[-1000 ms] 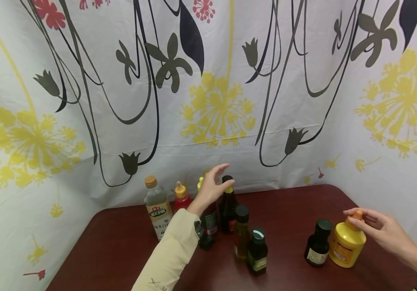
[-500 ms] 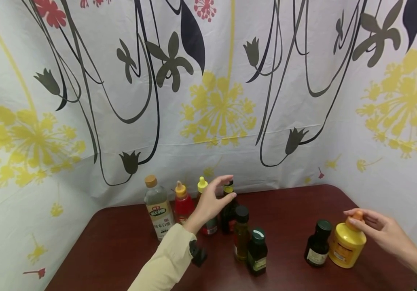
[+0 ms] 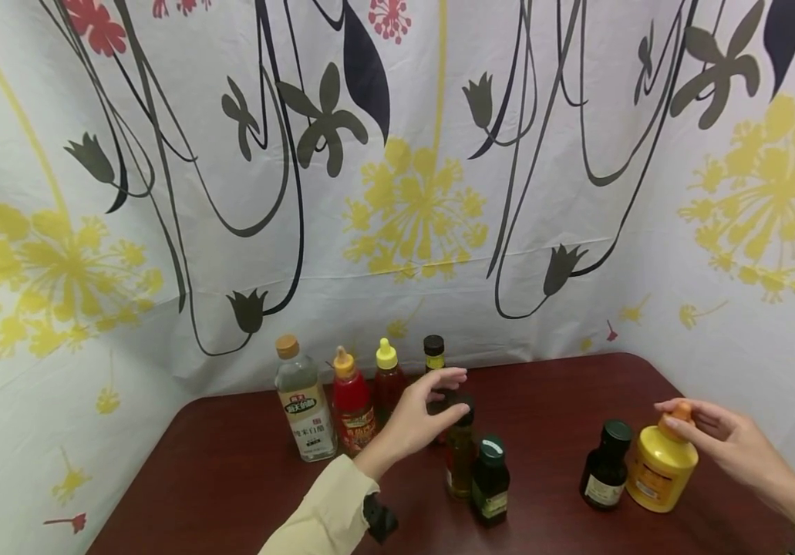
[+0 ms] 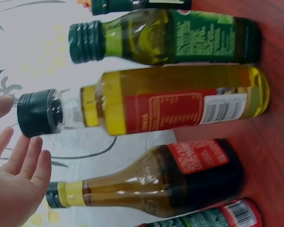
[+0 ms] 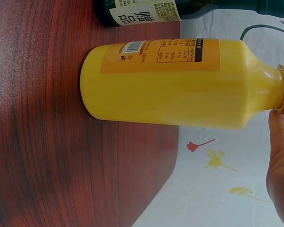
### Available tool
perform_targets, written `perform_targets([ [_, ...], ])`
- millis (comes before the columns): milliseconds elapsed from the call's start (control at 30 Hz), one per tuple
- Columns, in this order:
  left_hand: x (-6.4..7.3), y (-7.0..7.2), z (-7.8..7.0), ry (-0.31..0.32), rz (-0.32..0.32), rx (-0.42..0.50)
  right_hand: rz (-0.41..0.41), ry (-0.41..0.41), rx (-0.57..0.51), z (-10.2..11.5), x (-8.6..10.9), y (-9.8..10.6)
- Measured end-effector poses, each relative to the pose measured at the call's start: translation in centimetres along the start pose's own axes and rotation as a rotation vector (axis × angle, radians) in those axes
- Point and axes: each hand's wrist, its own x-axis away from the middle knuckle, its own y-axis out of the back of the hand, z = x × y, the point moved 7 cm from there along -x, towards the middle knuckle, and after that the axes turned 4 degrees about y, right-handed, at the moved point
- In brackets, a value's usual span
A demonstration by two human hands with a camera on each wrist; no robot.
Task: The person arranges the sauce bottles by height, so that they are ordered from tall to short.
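My left hand [image 3: 414, 416] reaches over the middle bottles, thumb and fingers spread apart. In the left wrist view its fingertips are beside the black cap of an oil bottle [image 4: 151, 101] with a red label; contact is unclear. A green-capped bottle [image 3: 491, 493] stands close to that oil bottle, and a dark sauce bottle [image 3: 435, 352] with a yellow neck band is partly hidden behind the hand. At the right, my right hand [image 3: 737, 443] pinches the orange cap of a yellow squeeze bottle [image 5: 165, 90], which stands upright on the table. Beside it is a small dark bottle [image 3: 603, 470].
Toward the back left stand a clear vinegar bottle [image 3: 308, 416], a red sauce bottle [image 3: 352, 397] and a yellow-capped bottle [image 3: 389, 379]. The dark red table [image 3: 224, 470] meets a patterned cloth [image 3: 397, 208] behind and at the sides.
My left hand has moved down and slightly right, from near the dark sauce bottle to the oil bottle's cap. My right hand stays on the yellow squeeze bottle.
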Motion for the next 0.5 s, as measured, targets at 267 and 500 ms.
perform_targets([
  [267,0.7,-1.3,1.6,0.005,0.011,0.010,0.010,-0.035,0.001,-0.3,0.0,0.1],
  [500,1.2,-2.3,2.7,0.023,0.002,0.051,0.008,-0.007,-0.010,-0.1,0.1,0.1],
])
